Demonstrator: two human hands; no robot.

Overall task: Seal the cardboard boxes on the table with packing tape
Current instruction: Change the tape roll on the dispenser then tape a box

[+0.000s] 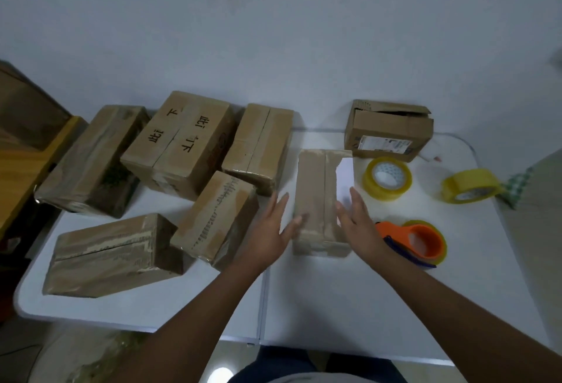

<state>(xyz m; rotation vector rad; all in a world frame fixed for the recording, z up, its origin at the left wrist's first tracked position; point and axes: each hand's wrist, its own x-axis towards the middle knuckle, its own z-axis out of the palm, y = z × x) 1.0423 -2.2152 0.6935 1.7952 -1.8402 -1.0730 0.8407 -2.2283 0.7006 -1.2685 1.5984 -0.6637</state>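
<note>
A narrow cardboard box (pixel 316 188) with a white label on its right side lies at the middle of the white table (pixel 334 297). My left hand (pixel 270 230) is spread with straight fingers at the box's left side, thumb against it. At the box's right side my right hand (pixel 355 218) is also spread flat. An orange tape dispenser (pixel 419 241) with a yellowish roll lies just right of my right hand. Two loose tape rolls, one (pixel 387 178) nearer and one (pixel 470 185) at the right edge, sit behind it.
Several taped boxes crowd the table's left half, the nearest (pixel 213 218) close to my left wrist. A box with loose top flaps (pixel 387 130) stands at the back right against the wall. A wooden piece of furniture (pixel 27 151) borders the left.
</note>
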